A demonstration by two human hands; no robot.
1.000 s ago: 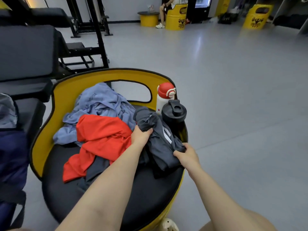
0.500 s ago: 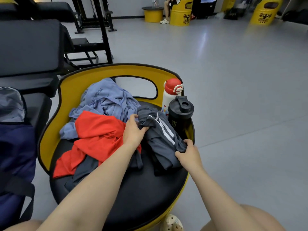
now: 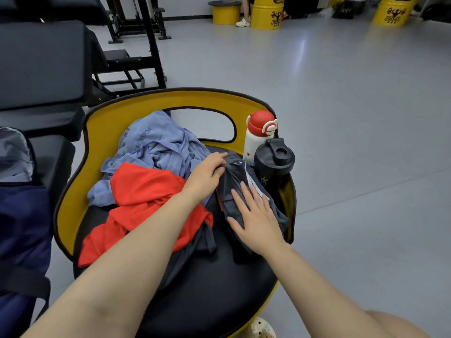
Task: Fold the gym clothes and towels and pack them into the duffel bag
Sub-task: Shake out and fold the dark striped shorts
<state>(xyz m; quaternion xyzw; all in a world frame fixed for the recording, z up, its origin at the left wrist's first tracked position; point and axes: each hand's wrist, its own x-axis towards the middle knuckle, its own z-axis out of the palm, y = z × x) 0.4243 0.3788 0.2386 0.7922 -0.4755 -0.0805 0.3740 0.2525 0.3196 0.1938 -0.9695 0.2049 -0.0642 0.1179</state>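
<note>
The right hand point(image 3: 256, 215) lies flat, fingers straight and spread, pressing down on the dark grey garment point(image 3: 234, 184) bunched on the black seat point(image 3: 207, 289) of a yellow barrel chair point(image 3: 97, 132). The left hand point(image 3: 207, 172) has its fingers curled over the far end of that same garment, gripping the cloth just past the right fingertips. Left of the left hand, touching its wrist, lies a rumpled red shirt point(image 3: 146, 191), and beyond it a blue-grey towel point(image 3: 156, 145) heaped against the chair back. Just right of both hands stand a black shaker bottle point(image 3: 274, 159) and, behind it, a white bottle with a red cap point(image 3: 258, 132). Far left of the arms, a navy duffel bag point(image 3: 22, 228) sits beside the chair.
</note>
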